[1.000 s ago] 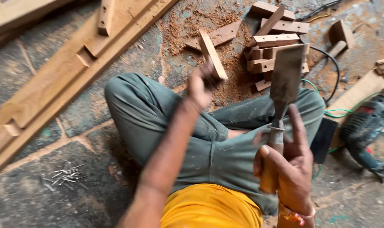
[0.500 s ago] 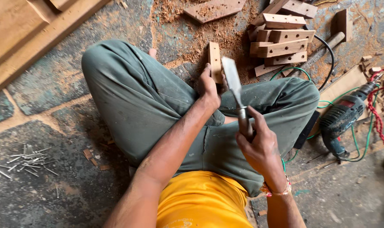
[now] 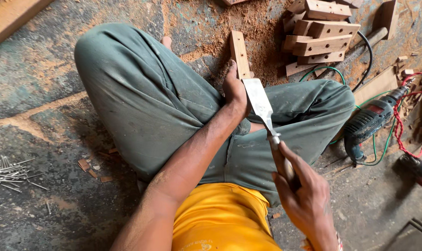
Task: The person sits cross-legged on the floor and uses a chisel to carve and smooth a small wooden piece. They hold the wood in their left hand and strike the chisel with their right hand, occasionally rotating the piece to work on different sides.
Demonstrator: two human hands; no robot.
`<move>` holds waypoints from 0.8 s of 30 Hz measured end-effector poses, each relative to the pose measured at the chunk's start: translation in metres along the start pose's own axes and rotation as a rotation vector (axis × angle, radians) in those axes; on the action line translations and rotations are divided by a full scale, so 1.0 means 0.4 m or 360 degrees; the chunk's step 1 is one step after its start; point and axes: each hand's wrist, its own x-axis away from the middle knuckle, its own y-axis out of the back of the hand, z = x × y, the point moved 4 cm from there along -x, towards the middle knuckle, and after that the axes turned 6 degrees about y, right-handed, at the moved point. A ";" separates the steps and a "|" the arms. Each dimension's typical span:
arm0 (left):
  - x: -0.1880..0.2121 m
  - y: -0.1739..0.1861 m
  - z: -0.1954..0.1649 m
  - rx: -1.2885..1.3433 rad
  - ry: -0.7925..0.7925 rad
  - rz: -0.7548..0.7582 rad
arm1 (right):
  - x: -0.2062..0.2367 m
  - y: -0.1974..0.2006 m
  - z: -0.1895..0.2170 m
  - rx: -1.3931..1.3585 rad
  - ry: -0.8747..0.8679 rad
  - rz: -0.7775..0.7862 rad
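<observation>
Right hand [image 3: 304, 195] clamped around handle of wide-bladed chisel [image 3: 259, 104], blade angled up toward left hand [image 3: 234, 88]. Left hand closed on near end of wooden block [image 3: 239, 53], lying on sawdust-strewn floor [image 3: 43, 83] between knees. Beyond: stacked drilled blocks [image 3: 320, 32].

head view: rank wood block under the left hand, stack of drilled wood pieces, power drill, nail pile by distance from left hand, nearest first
1. Wood block: touching the left hand, just ahead of it on the floor.
2. Stack of drilled wood pieces: ahead and to the right, amid sawdust.
3. Power drill: far right, past the right knee.
4. Nail pile: far left on the floor, the farthest.
</observation>
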 end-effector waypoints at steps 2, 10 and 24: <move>0.015 0.015 0.012 0.0026 0.0013 -0.0047 | 0.027 -0.014 0.008 0.0046 0.0099 -0.0091; 0.052 0.044 0.023 -0.0059 -0.0046 -0.0080 | 0.033 -0.028 0.034 0.0107 0.0013 -0.0108; 0.016 0.004 0.070 0.0200 0.0066 0.0097 | -0.005 0.013 -0.010 0.0017 -0.0023 -0.0124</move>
